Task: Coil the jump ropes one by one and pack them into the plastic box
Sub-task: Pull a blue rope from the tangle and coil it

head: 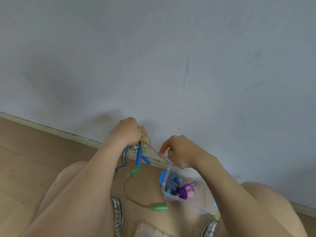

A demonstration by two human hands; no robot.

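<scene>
My left hand point(127, 131) is closed around a bundle of jump ropes point(144, 140) held up near the wall: thin pinkish cord loops, a blue rope with blue handles point(138, 156) and green handles point(133, 172) dangling below. My right hand point(179, 151) pinches a taut strand of the pinkish cord point(158, 153) running from the bundle. The same cord trails down to a green handle point(158, 207) lying on the floor. A clear plastic box point(204, 208) on the floor below my right arm holds a coiled purple rope with pink handles point(185, 190) and a blue-white rope point(172, 183).
A grey-blue wall with a pale skirting board point(51, 130) stands right ahead. My knees and two silver shoes point(118, 214) frame the wooden floor. A clear lid or bag point(148, 230) lies at the bottom edge. A blue clip point(162, 177) sits on the box's left side.
</scene>
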